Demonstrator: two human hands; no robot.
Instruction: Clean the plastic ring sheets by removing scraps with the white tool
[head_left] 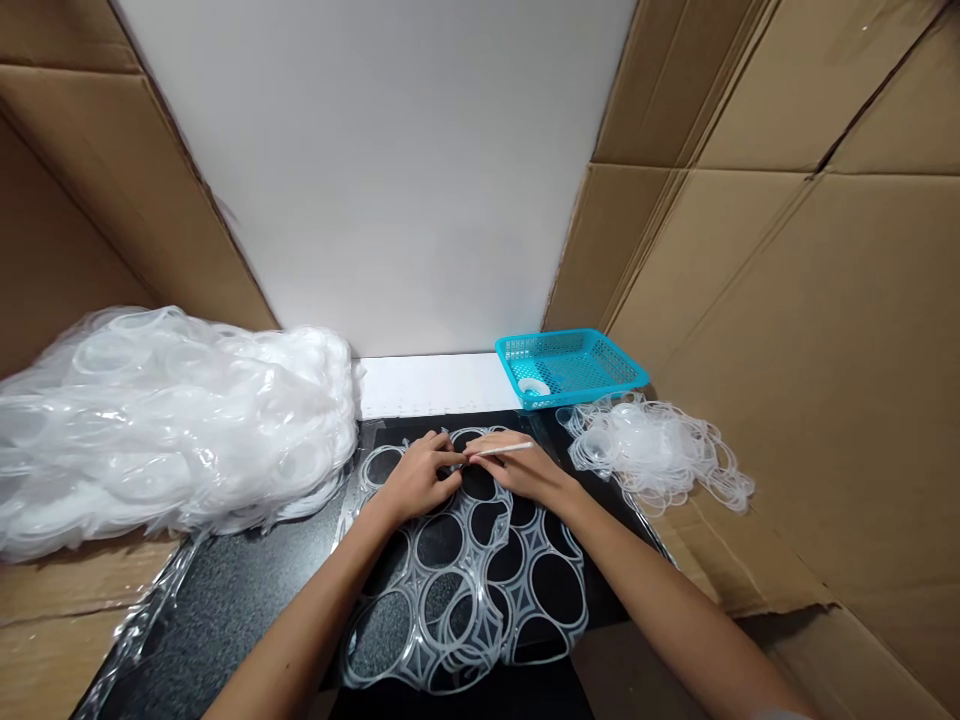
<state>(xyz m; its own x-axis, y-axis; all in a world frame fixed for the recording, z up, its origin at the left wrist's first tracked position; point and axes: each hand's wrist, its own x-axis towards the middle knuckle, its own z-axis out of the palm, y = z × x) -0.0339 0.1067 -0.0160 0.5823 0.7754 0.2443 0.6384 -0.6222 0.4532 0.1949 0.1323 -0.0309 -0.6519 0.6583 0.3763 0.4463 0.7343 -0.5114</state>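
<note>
A clear, soft plastic sheet (440, 541) with large round holes lies over the dark work surface and hangs toward the front edge. My right hand (517, 465) is closed around a slim white pen-like tool (510, 449), its tip pointing left at the upper part of the sheet. Facing it, my left hand (424, 472) rests on the sheet with thumb and fingers apart, the index fingertip close to the tool's tip. What lies right under the fingertips is too small to make out.
At left a large pile of similar clear plastic sheets (180, 420) is heaped. A blue perforated basket (574, 370) with a white round piece stands at the back right. Tangled plastic scraps (652, 450) lie below it. Cardboard walls (810, 330) flank both sides, a white panel (390, 180) behind.
</note>
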